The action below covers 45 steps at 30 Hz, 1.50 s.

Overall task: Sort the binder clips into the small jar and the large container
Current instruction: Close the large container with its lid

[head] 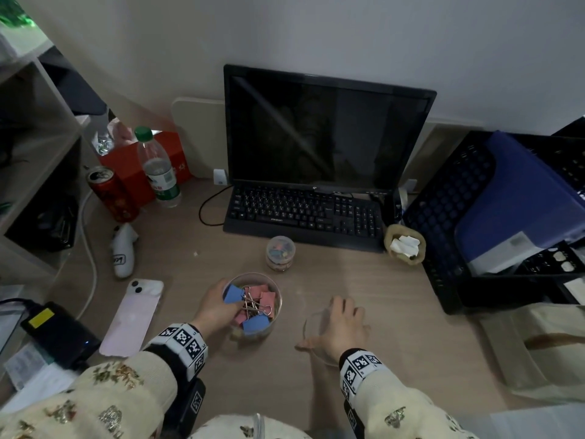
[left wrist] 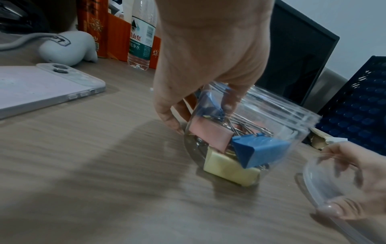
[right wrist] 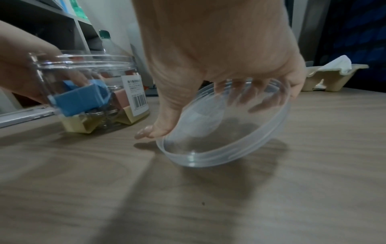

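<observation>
The large clear container [head: 276, 307] [left wrist: 292, 125] [right wrist: 83, 62] stands on the desk, holding blue, pink and yellow binder clips [head: 260, 300] [left wrist: 261, 148]. My left hand [head: 218, 307] [left wrist: 208, 57] grips its left wall: thumb outside, fingers curled over the rim, touching a blue clip [head: 233, 293] [left wrist: 208, 102] inside. Right of it, my right hand [head: 343, 324] [right wrist: 208, 57] holds the clear lid [head: 311, 327] [right wrist: 225, 132] [left wrist: 321, 181] tilted just above the desk, thumb on the near rim, fingers on the far one. The small jar [head: 280, 253] of small coloured clips stands before the keyboard.
A pink phone [head: 133, 315] lies left of the container, with a white toy [head: 123, 248], red can [head: 112, 194] and water bottle [head: 158, 166] behind it. A keyboard [head: 304, 213], monitor [head: 326, 131], pulp tray [head: 405, 245] and black crate [head: 443, 217] lie beyond and right.
</observation>
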{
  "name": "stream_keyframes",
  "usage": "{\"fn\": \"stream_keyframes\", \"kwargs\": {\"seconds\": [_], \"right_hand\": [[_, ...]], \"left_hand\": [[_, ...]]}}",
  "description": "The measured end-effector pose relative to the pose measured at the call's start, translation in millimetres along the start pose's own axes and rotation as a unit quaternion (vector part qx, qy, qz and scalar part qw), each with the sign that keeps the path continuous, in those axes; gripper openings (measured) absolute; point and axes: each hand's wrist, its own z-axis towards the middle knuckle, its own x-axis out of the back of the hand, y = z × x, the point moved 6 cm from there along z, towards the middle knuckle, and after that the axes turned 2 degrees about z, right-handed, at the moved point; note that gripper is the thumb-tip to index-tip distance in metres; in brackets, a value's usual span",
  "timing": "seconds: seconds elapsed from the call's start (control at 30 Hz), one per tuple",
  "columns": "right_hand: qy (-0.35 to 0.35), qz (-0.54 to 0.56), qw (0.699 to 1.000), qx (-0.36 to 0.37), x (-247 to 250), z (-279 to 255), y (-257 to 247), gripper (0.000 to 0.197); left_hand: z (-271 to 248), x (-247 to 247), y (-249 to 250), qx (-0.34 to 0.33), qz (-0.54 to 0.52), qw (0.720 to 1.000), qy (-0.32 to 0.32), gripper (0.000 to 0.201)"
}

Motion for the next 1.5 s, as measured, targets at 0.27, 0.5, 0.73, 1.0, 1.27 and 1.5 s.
{"fn": "stream_keyframes", "kwargs": {"seconds": [0.27,0.5,0.73,1.0,1.27,1.5], "right_hand": [[-0.014,0.049,0.999,0.005,23,10,-12,0.034],[0.049,0.109,0.992,0.042,34,18,-28,0.022],[0.075,0.156,0.98,0.1,44,13,-33,0.02],[0.067,0.282,0.94,0.177,64,4,-52,0.035],[0.046,0.158,0.923,0.348,43,-17,-99,0.052],[0.06,0.072,0.896,0.433,20,-26,-102,0.058]], "left_hand": [[0,1,-2,0.019,0.006,1.0,-0.011,0.033],[-2,0,3,0.032,0.012,0.999,-0.002,0.033],[5,-27,7,0.046,0.026,0.998,-0.032,0.029],[17,-45,9,0.057,0.044,0.994,-0.082,0.04],[21,-40,8,0.129,-0.176,0.972,-0.085,0.032],[8,-27,23,0.089,-0.233,0.965,-0.086,0.032]]}}
